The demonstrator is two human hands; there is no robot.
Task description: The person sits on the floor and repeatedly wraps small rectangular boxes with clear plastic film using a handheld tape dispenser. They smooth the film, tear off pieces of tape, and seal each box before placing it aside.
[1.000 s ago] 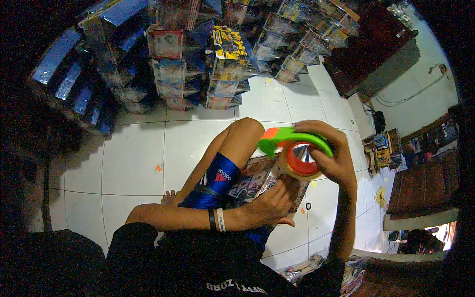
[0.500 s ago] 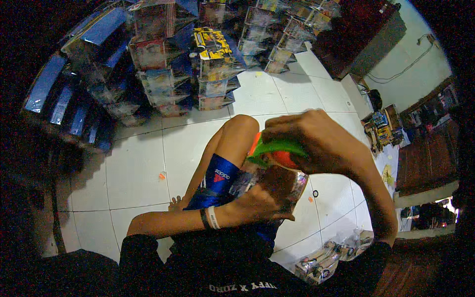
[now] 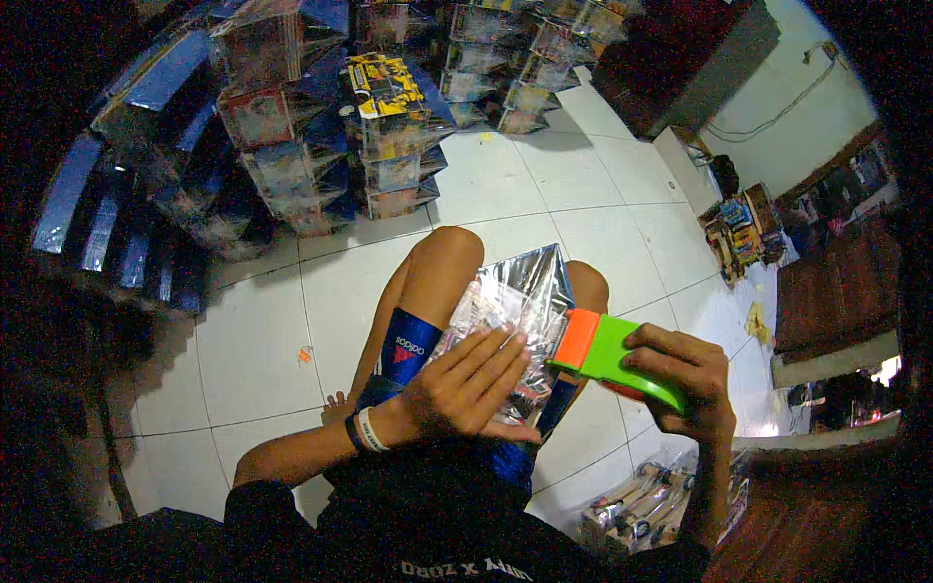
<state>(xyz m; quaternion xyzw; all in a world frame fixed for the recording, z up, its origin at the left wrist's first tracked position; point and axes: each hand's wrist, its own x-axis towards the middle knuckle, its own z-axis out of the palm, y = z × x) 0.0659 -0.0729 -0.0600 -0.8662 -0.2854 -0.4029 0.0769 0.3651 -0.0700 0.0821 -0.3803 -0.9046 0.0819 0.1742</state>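
Now | left hand (image 3: 465, 387) flat on clear-wrapped package (image 3: 515, 311) | right hand (image 3: 680, 374) grip closed around green tape dispenser (image 3: 607, 355)

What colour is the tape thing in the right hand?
The tape dispenser is bright green with an orange front end, seen in the head view.

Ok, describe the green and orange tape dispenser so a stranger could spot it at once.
Start at the person's bent knees over the white tiled floor. The green plastic tape dispenser with an orange front is gripped in the right hand, touching the clear plastic-wrapped package under the left hand. Nothing nearby is as bright.
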